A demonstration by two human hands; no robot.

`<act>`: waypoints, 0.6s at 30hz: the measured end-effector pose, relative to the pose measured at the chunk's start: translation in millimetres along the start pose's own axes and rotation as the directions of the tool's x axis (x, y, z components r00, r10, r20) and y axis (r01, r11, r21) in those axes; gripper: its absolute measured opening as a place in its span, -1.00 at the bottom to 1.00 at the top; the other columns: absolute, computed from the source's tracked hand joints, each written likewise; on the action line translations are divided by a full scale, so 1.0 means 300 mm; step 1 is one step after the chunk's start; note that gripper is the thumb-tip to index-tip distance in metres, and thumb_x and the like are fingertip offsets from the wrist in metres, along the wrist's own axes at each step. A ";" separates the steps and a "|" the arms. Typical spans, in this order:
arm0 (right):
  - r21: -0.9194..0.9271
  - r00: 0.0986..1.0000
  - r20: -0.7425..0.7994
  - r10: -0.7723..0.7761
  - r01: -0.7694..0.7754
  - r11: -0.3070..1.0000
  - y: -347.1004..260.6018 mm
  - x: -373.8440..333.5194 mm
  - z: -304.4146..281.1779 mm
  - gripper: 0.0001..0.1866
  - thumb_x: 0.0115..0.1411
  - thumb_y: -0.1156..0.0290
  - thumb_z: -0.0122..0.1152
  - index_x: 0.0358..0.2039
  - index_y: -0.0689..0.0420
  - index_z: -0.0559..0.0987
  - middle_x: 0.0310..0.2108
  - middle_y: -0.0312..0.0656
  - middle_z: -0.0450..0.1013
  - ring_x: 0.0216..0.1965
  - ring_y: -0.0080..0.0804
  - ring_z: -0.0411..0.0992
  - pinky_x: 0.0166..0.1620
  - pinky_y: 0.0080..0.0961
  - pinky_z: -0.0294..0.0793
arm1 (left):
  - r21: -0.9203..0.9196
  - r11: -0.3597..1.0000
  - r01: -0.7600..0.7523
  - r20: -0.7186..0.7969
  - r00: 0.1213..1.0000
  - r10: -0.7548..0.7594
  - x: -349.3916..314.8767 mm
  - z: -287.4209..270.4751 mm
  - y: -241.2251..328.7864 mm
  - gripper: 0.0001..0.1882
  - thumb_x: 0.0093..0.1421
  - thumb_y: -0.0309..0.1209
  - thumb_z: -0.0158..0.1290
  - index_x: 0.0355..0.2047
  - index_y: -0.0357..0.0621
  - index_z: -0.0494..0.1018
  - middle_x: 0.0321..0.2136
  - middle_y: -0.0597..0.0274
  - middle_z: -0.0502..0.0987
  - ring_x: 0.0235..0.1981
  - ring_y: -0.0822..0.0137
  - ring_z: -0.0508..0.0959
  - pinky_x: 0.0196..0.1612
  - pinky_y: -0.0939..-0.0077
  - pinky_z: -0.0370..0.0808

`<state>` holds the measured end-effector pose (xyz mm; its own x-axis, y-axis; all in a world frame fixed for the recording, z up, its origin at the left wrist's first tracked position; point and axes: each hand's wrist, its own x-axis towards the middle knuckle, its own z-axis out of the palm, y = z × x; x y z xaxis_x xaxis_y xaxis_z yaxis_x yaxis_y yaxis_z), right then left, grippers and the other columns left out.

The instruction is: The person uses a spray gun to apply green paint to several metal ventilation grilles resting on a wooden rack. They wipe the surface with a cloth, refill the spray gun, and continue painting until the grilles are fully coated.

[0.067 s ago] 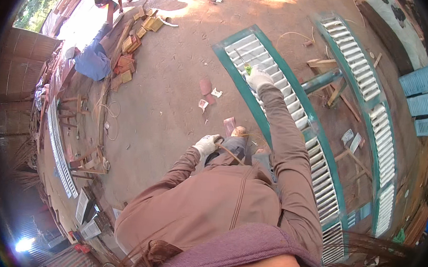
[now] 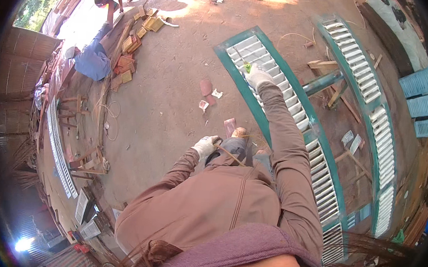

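Note:
I crouch over a long louvred shutter (image 2: 262,114) with a teal frame and white slats, lying flat on the dirt floor. My right hand (image 2: 258,76), in a white glove, reaches out over its upper slats and presses a small green piece (image 2: 247,66) against them. My left hand (image 2: 206,144), also gloved, sits close to my knee and grips a thin wooden stick (image 2: 232,157) that slants down to the right. Brown sleeves cover both of my arms.
A second teal shutter (image 2: 359,74) lies to the right with wood offcuts (image 2: 336,95) between the two. Blue louvre panels (image 2: 425,96) lean at the far right. Pink scraps (image 2: 206,87) dot the floor. A white slatted panel (image 2: 59,147) and a person in blue (image 2: 94,58) are at the left.

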<state>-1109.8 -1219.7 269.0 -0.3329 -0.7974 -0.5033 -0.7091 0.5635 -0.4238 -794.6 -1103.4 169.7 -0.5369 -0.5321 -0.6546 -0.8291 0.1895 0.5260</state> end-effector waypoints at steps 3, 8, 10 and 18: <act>-0.017 0.999 -0.032 0.041 -0.041 0.999 0.004 0.019 -0.036 -0.36 0.20 -0.06 0.00 0.13 0.15 0.35 0.06 0.08 0.43 0.12 -0.03 0.39 0.14 -0.15 0.34 | -0.023 0.998 -0.054 -0.030 0.998 0.053 0.025 -0.014 -0.088 -0.66 0.28 -0.18 -0.04 -0.06 -0.10 0.48 -0.16 -0.10 0.56 -0.07 -0.04 0.54 -0.05 0.19 0.46; -0.014 0.997 0.077 -0.001 0.002 1.000 0.337 -0.296 -0.033 -0.48 0.24 -0.04 0.02 -0.03 0.14 0.36 -0.13 0.19 0.48 -0.04 0.19 0.42 0.01 0.01 0.37 | 0.209 0.940 -0.270 0.129 0.960 0.247 0.194 -0.096 -0.121 -0.59 0.16 -0.23 0.03 0.03 -0.01 0.43 -0.05 -0.11 0.48 0.01 -0.07 0.48 0.01 0.16 0.46; 0.049 0.995 0.098 -0.009 0.005 0.999 0.470 -0.559 -0.005 -0.52 0.26 0.04 0.04 0.05 0.10 0.34 -0.16 0.19 0.49 -0.08 0.23 0.41 -0.04 0.03 0.39 | 0.308 0.886 -0.347 0.229 0.931 0.285 0.284 -0.186 -0.104 -0.44 0.05 -0.22 0.07 0.12 0.06 0.37 0.10 -0.10 0.37 0.13 -0.09 0.38 0.15 0.15 0.38; -0.030 0.613 -0.050 0.789 -0.790 0.612 0.727 -1.471 0.074 -0.53 0.23 0.07 0.10 0.04 0.07 0.41 -0.16 0.14 0.51 -0.12 0.17 0.46 -0.09 -0.04 0.44 | 0.408 0.904 -0.131 -0.410 0.858 0.310 0.727 -0.356 0.253 -0.23 0.15 -0.06 0.02 0.29 -0.20 0.12 0.30 -0.22 0.06 0.33 -0.24 0.01 0.30 -0.13 0.01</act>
<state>-1103.8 -740.1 381.9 -0.7946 -0.0549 -0.6046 -0.1892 0.9687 0.1607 -958.0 -1293.3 124.9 -0.6535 -0.7362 -0.1759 -0.7422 0.5776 0.3399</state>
